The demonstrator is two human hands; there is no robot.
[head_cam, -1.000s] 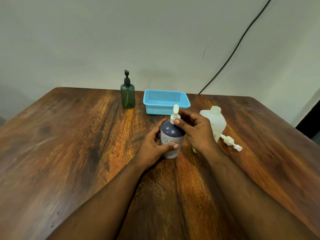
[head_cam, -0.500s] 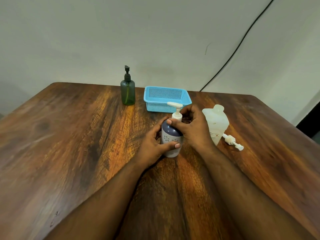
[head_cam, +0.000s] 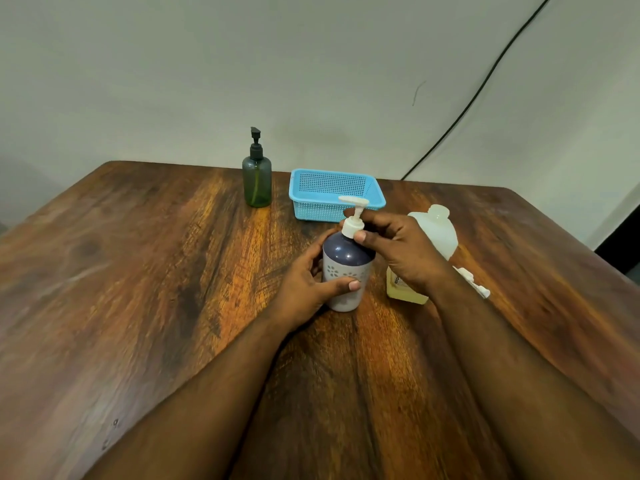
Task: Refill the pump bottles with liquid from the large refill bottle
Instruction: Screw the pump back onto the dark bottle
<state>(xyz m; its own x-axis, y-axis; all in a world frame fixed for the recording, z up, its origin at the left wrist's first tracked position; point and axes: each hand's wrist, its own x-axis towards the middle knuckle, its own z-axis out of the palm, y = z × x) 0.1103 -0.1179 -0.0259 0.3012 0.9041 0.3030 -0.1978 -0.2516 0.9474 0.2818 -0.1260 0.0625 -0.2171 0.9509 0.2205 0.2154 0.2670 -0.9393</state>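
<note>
A purple and white pump bottle point(head_cam: 347, 263) stands upright on the wooden table point(head_cam: 138, 289) in the middle. My left hand point(head_cam: 308, 285) grips its body from the left. My right hand point(head_cam: 398, 247) pinches the white pump collar point(head_cam: 353, 226) at the bottle's neck; the pump head points left. Behind my right hand stands the large translucent refill bottle point(head_cam: 436, 233) with yellowish liquid at its bottom and no cap. A loose white pump point(head_cam: 474, 284) lies on the table to its right. A green pump bottle point(head_cam: 257, 181) with a black pump stands at the back.
A light blue perforated basket point(head_cam: 332, 199) sits at the back of the table, right of the green bottle. A black cable point(head_cam: 485, 84) runs down the wall behind. The table's right edge lies near the refill bottle.
The pump head on the purple bottle has turned from pointing away to pointing left while my right hand's fingers shifted round its collar. My left hand kept its hold on the body.
</note>
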